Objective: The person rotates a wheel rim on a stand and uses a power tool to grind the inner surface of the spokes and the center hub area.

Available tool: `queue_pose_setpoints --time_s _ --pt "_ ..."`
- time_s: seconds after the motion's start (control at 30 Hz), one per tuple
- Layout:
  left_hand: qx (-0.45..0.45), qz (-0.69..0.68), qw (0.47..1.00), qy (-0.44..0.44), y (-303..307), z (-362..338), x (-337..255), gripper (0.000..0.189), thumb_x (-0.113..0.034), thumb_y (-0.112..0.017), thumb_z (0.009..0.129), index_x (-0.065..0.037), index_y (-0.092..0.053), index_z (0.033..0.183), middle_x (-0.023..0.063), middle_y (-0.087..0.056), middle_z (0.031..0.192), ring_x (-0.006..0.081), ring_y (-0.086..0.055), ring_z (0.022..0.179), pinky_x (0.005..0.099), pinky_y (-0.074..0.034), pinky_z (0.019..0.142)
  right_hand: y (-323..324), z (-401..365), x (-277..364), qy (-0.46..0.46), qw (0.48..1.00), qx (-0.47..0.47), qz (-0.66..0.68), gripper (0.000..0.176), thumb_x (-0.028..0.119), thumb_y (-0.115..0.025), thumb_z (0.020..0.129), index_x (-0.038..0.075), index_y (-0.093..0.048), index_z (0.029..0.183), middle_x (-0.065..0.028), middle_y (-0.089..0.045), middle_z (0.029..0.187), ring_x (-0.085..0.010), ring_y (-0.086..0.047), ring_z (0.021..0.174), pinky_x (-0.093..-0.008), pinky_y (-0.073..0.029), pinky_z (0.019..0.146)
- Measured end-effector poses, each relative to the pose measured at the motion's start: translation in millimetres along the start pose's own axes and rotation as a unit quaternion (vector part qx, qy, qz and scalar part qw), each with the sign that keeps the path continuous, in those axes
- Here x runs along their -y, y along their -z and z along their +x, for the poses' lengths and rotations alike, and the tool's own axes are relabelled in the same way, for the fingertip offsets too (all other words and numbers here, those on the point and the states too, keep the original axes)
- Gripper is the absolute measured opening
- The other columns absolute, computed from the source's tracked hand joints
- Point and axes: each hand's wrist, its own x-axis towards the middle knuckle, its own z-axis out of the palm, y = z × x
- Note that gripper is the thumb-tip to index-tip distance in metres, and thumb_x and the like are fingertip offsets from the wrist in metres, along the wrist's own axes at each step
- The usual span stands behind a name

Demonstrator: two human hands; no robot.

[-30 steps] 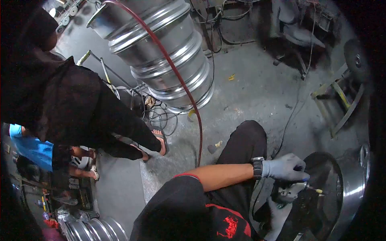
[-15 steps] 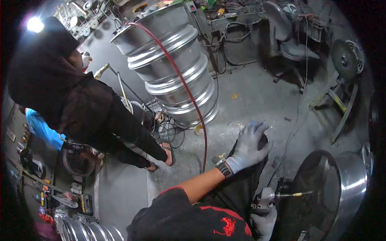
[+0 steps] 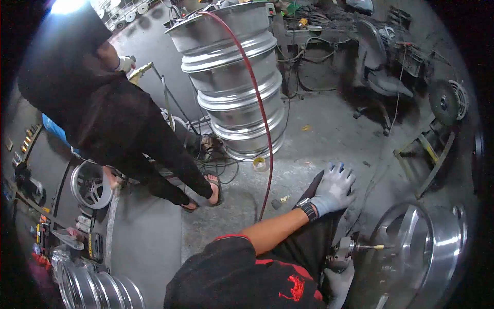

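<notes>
My left hand (image 3: 335,191), in a grey glove with blue fingertips, rests on my dark-trousered knee with its fingers spread and nothing in them. A black watch (image 3: 306,208) is on that wrist. Lower right, my right hand (image 3: 339,283), also gloved, is wrapped round a metal power tool (image 3: 341,253). The tool's thin shaft with a pale tip (image 3: 378,247) points right, at the open face of a shiny wheel rim (image 3: 446,244). Whether the tip touches the rim I cannot tell.
A person in dark clothes (image 3: 87,98) stands at the left. Stacked silver rims (image 3: 231,77) rise behind a red hose (image 3: 257,92). A yellow tape roll (image 3: 260,164) lies on the floor. A chair (image 3: 386,82) and a metal stand (image 3: 432,149) are at the right.
The view has shifted, so most things sit differently in it. My left hand has settled lower on the knee, fingers spread. The spokes of the rim now show more clearly.
</notes>
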Motion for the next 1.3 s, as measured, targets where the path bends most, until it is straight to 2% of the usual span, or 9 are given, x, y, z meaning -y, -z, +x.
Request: queue_pose_setpoints --time_s 0.2,0.27,0.37,0.5,0.7,0.97,1.1,1.17,1.3 --pt "-0.035 -0.004 0.999 -0.028 -8.5 0.7 5.3 0.042 -0.041 -0.068 0.09 -0.009 -0.07 0.117 0.0134 -0.065 0.129 0.0374 -0.055 0.13 0.0544 -0.037 0.112 -2.3 -4.5 -2.5 0.029 0.998 0.003 0.053 0.048 0.001 -0.081 0.064 -0.001 -0.06 0.107 -0.0117 -0.07 0.093 -0.0231 -0.069 0.085 -0.0383 -0.056 0.079" --pt "-0.008 -0.032 0.999 -0.028 -3.1 0.9 2.5 0.038 -0.039 -0.067 0.092 -0.009 -0.071 0.116 0.0137 -0.067 0.13 0.0379 -0.055 0.132 0.0547 -0.038 0.114 1.6 -7.9 14.9 -0.039 0.994 0.046 0.087 0.046 0.003 -0.083 0.066 -0.002 -0.062 0.106 -0.012 -0.072 0.09 -0.0222 -0.07 0.081 -0.0382 -0.056 0.077" --pt "-0.129 -0.121 0.984 -0.026 -8.1 -3.1 5.1 0.026 -0.03 -0.069 0.092 -0.007 -0.074 0.104 0.015 -0.072 0.124 0.0378 -0.059 0.13 0.0563 -0.036 0.118 0.2 -2.3 -24.4 0.0 0.999 0.029 0.032 0.045 0.009 -0.089 0.067 -0.003 -0.064 0.102 -0.0126 -0.073 0.087 -0.0216 -0.07 0.079 -0.0381 -0.056 0.075" --pt "-0.171 -0.237 0.956 -0.037 -9.1 -11.5 16.4 0.016 -0.018 -0.072 0.092 -0.004 -0.072 0.101 0.016 -0.072 0.119 0.0389 -0.063 0.126 0.0527 -0.043 0.115 -4.7 -10.8 -5.6 0.064 0.998 0.003 0.03 0.044 0.014 -0.093 0.067 -0.003 -0.066 0.098 -0.0135 -0.075 0.087 -0.0224 -0.072 0.081 -0.0385 -0.056 0.075" --pt "-0.206 -0.324 0.923 -0.012 3.7 -29.9 11.8 0.017 -0.015 -0.07 0.094 -0.002 -0.072 0.103 0.0168 -0.075 0.114 0.0387 -0.067 0.122 0.0517 -0.041 0.118 -4.2 -12.7 -7.2 0.066 0.998 0.014 0.009 0.046 0.016 -0.094 0.066 -0.003 -0.066 0.097 -0.0157 -0.074 0.088 -0.0223 -0.072 0.083 -0.0387 -0.056 0.075" --pt "-0.232 -0.432 0.871 0.02 19.0 -52.1 -2.0 0.017 -0.011 -0.065 0.098 -0.001 -0.075 0.107 0.0158 -0.077 0.111 0.0333 -0.071 0.121 0.0498 -0.044 0.117 -14.7 -13.0 12.5 0.102 0.985 0.057 0.125 0.051 0.007 -0.087 0.07 -0.001 -0.07 0.117 -0.0091 -0.074 0.106 -0.0195 -0.072 0.094 -0.0353 -0.057 0.084" --pt "-0.239 -0.441 0.865 0.009 13.5 -54.1 1.6 0.017 -0.011 -0.064 0.099 0.0 -0.075 0.107 0.0154 -0.077 0.111 0.0319 -0.071 0.121 0.0495 -0.043 0.119 -15.6 -16.2 5.2 0.128 0.991 -0.029 -0.005 0.051 0.005 -0.085 0.073 0.001 -0.069 0.121 -0.008 -0.074 0.109 -0.0195 -0.071 0.097 -0.0342 -0.057 0.088" --pt "-0.232 -0.457 0.858 0.014 8.8 -55.7 0.9 0.018 -0.011 -0.063 0.099 0.0 -0.075 0.106 0.0154 -0.078 0.109 0.0299 -0.072 0.119 0.0496 -0.041 0.121 -9.8 -9.1 2.0 0.13 0.988 0.031 0.077 0.056 0.004 -0.084 0.074 0.001 -0.067 0.127 -0.0079 -0.073 0.115 -0.0193 -0.071 0.102 -0.0334 -0.056 0.091" --pt "-0.209 -0.473 0.856 0.02 -1.5 -59.7 -1.7 0.02 -0.016 -0.067 0.098 0.001 -0.074 0.107 0.0189 -0.077 0.107 0.0348 -0.074 0.109 0.0491 -0.042 0.119 -18.4 -13.9 7.4 0.151 0.983 -0.009 0.104 0.058 0.003 -0.083 0.074 0.001 -0.066 0.13 -0.0081 -0.073 0.115 -0.0197 -0.071 0.104 -0.0333 -0.056 0.092"
